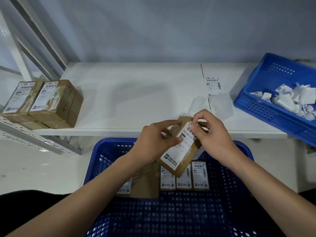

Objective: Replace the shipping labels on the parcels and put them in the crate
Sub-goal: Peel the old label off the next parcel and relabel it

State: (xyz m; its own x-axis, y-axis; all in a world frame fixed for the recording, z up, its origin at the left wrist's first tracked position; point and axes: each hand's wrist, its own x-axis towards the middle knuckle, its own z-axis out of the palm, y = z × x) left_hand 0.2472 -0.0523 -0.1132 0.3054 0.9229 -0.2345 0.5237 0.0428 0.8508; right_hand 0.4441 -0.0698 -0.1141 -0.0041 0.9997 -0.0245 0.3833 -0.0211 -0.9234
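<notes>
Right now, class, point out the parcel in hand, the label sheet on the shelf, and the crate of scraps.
held parcel [177, 157], head view, lower label face.
label sheet [212, 84], head view, printed middle.
scrap crate [266, 79], head view, left wall.

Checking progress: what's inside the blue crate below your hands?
Labelled parcels stand in the blue crate, one lying flat. Arms and the held parcel cover others.
</notes>
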